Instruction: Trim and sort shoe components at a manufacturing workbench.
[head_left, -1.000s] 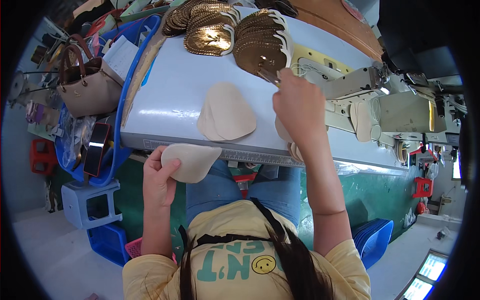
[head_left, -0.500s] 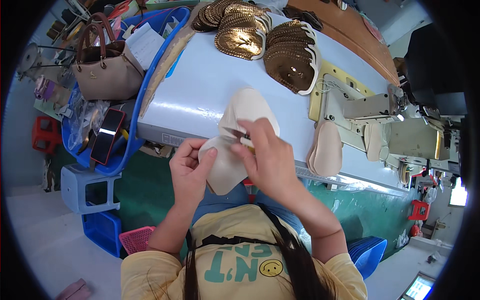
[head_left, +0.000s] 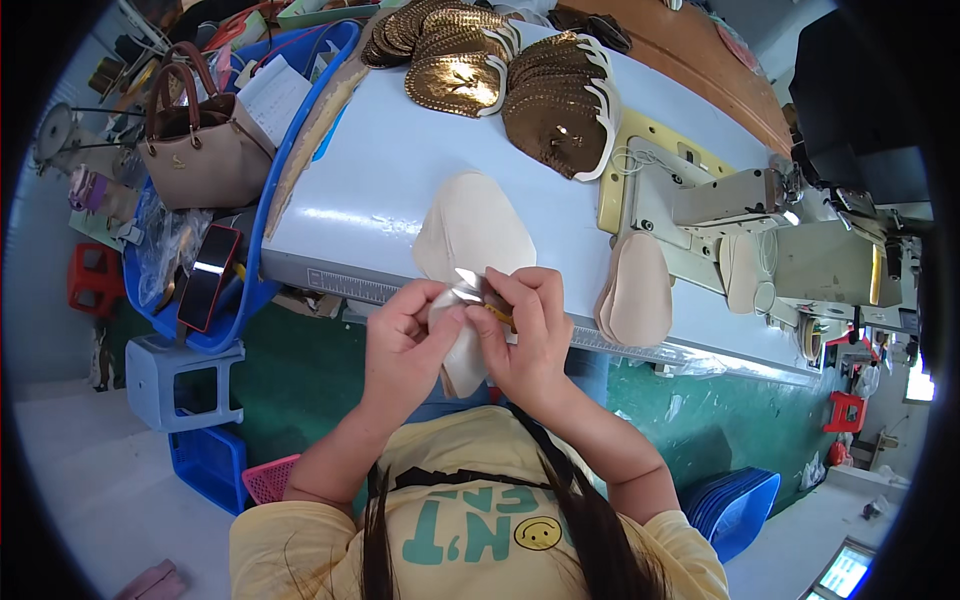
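Hands sit close together, left hand (head_left: 402,335) pinching at least one cream piece (head_left: 464,364), right hand (head_left: 528,335) gripping one pair of snips (head_left: 472,295).

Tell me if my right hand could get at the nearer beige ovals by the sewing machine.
Probably yes: the nearer beige ovals lie uncovered at the table edge, right of your right hand, with nothing visible between. However, that hand holds snips, which could hamper picking one up.

Head-worn fisheye view, facing down
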